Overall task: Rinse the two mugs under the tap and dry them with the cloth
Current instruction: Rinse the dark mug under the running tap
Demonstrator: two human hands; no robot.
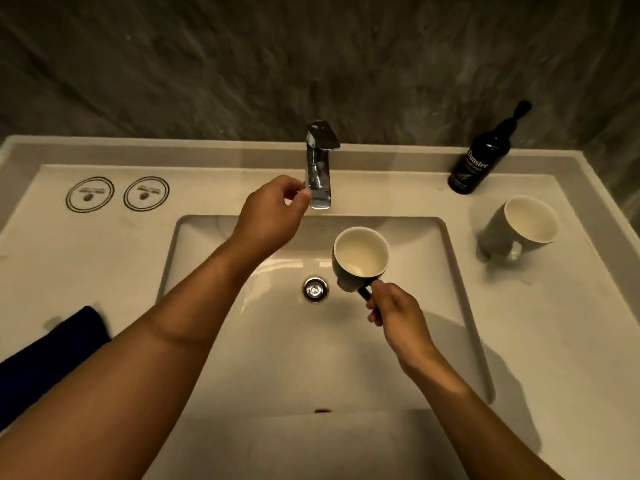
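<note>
Fingers of right hand (pixel 398 315) grip mug (pixel 360 258) handle; left hand (pixel 273 216), loosely curled, beside tap (pixel 318 168).

Both forearms are bare up to the frame's edge, no sleeves showing. The left hand (pixel 273 216) and right hand (pixel 398 311) wear no rings, watch or gloves.

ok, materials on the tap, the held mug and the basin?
Tap: looks like chromed metal, mirror-bright with sharp reflections.
Held mug, its handle gripped by the right hand: likely glazed ceramic, dark outside, smooth cream inside with a soft sheen.
Basin: glossy white, probably glazed ceramic; highlights show near the drain.
</note>
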